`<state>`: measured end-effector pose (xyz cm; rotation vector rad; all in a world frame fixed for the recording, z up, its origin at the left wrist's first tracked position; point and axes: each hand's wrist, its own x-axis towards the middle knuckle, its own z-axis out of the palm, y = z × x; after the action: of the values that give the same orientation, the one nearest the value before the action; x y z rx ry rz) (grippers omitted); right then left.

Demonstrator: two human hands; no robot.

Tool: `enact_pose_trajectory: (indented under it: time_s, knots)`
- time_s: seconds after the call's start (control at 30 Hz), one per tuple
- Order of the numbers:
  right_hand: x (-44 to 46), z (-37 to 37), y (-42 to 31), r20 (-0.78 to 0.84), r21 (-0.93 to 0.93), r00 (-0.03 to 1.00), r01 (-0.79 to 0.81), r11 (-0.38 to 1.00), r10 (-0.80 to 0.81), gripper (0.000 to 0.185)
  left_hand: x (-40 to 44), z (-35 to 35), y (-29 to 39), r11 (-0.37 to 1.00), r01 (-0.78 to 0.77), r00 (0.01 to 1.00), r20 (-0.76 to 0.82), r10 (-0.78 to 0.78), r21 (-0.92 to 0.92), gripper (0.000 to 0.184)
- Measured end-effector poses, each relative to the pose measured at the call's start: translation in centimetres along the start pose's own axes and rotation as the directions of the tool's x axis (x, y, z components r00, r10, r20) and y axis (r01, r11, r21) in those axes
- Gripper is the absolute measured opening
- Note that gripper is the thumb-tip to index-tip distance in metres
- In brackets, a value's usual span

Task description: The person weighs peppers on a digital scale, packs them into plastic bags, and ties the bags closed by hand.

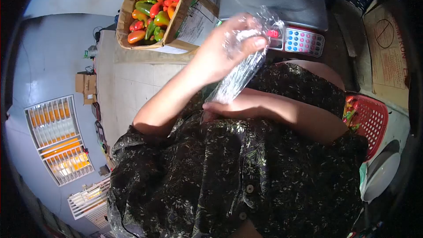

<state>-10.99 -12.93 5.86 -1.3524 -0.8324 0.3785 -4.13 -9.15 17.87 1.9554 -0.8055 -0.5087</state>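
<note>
The left hand [242, 42] clasps the upper part of a clear, crinkled plastic bundle [240, 77]; the right hand's [224, 108] grip closes around its lower end, probably keeping it straight before the black floral shirt [220, 163].

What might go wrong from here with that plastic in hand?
The clear plastic runs between the left hand and right hand, so a hard pull might tear it. In view, it overlaps the scale near its keypad; a stray touch might press keys.
</note>
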Motion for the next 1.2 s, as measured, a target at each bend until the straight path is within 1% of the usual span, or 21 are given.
enact_pose_trajectory:
  time_s: [0.03,0.07,0.1,0.17,0.2,0.27,0.37,0.47,0.53,0.67,0.7,0.73,0.8,0.87,0.93,0.97,1.03,1.07,1.1,1.13,1.2]
  knots:
    - [0.2,-0.1,0.5,-0.032,0.014,0.998,0.056,0.998,-0.056,0.039,-0.1,-0.5,-0.5,0.994,0.012,1.000,-0.009,-0.013,-0.112,0.036]
    - [-0.1,-0.2,0.9,-0.042,0.007,0.999,-0.017,1.000,0.018,0.038,-0.3,-1.1,-0.9,0.974,0.023,0.999,-0.017,-0.027,-0.224,0.038]
    - [-0.4,-0.6,0.2,-0.052,0.001,0.995,-0.090,0.996,0.090,0.036,-1.3,-2.0,-1.0,0.937,0.151,0.988,0.057,-0.140,-0.315,0.041]
    - [-0.9,-1.0,-0.1,-0.056,0.006,0.990,-0.133,0.991,0.133,0.030,-2.6,-4.5,-1.4,0.983,0.171,0.931,0.337,-0.138,-0.070,0.040]
    - [-0.7,-0.5,-0.4,-0.166,0.100,0.986,0.015,0.995,0.002,0.030,-3.1,-5.5,-1.6,0.987,0.153,0.870,0.466,-0.160,0.053,0.040]
    - [0.0,0.8,-1.0,-0.405,0.230,0.888,0.328,0.916,-0.217,0.029,-5.0,-6.2,-1.2,0.871,0.452,0.644,0.605,-0.469,0.194,0.033]
    - [0.0,0.2,-0.1,-0.061,0.108,0.997,-0.042,0.993,0.049,0.028,-6.4,-4.9,-0.6,0.927,0.346,0.809,0.453,-0.373,0.145,0.013]
    - [0.3,2.2,3.6,-0.033,-0.100,0.999,-0.022,0.995,0.019,0.032,-6.6,-3.8,0.8,0.942,0.259,0.879,0.353,-0.321,0.212,0.006]
    - [0.1,1.4,1.4,-0.005,-0.137,0.988,-0.156,0.978,0.157,0.035,-6.6,-2.8,1.1,0.949,0.276,0.906,0.289,-0.310,0.152,0.007]
    - [-0.7,-2.1,-4.9,-0.001,-0.290,0.913,-0.390,0.874,0.407,0.045,-6.3,-2.3,-0.8,0.864,0.286,0.958,0.156,-0.242,-0.414,0.011]
    - [-1.0,-3.2,-6.4,-0.014,-0.380,0.887,-0.431,0.818,0.461,0.050,-5.8,-2.8,-1.5,0.910,0.221,0.974,0.127,-0.188,-0.351,0.013]
    - [-0.9,-3.8,-6.1,-0.106,-0.512,0.842,-0.502,0.697,0.529,0.050,-5.6,-3.9,-3.2,0.912,0.304,0.947,0.189,-0.259,-0.274,0.027]
    - [-2.1,-4.2,-2.3,-0.238,-0.191,0.945,-0.271,0.943,0.224,0.052,-6.2,-4.6,-4.4,0.523,0.731,0.682,0.455,-0.572,-0.437,0.047]
    - [-2.5,-4.8,-3.4,-0.341,-0.552,0.923,-0.348,0.758,0.175,0.052,-8.6,-2.9,-8.5,0.166,0.846,0.469,0.560,-0.683,-0.507,0.064]
    - [-2.4,-5.3,-8.3,-0.439,-0.668,0.867,-0.492,0.559,0.238,0.053,-11.4,-2.9,-12.9,0.210,0.914,0.397,0.868,-0.299,-0.346,0.062]
    - [-0.9,-6.0,-7.8,-0.294,-0.586,0.837,-0.539,0.605,0.461,0.050,-11.1,-2.3,-12.9,0.145,0.920,0.390,0.890,-0.236,-0.364,0.065]
    - [-1.3,-6.6,-5.1,-0.299,-0.820,0.948,-0.313,0.479,0.108,0.044,-10.0,-0.6,-12.5,0.014,0.921,0.388,0.915,-0.112,-0.389,0.072]
    - [-2.0,-7.0,-3.8,-0.254,-0.907,0.965,-0.211,0.365,-0.072,0.041,-9.6,-0.5,-12.1,0.096,0.902,0.432,0.887,-0.161,-0.422,0.070]
    - [-2.3,-7.7,-4.6,-0.272,-0.939,0.949,-0.227,0.257,-0.159,0.033,-9.0,-0.4,-11.1,0.178,0.876,0.478,0.854,-0.204,-0.448,0.069]
    - [-2.7,-8.5,-5.3,-0.289,-0.954,0.926,-0.259,0.149,-0.244,0.026,-8.2,-0.2,-9.9,0.154,0.832,0.555,0.801,-0.222,-0.533,0.067]
    - [-2.8,-9.8,-5.4,-0.462,-0.886,0.840,-0.419,0.199,-0.285,0.027,-6.5,0.1,-7.3,0.119,0.713,0.695,0.674,-0.253,-0.691,0.062]
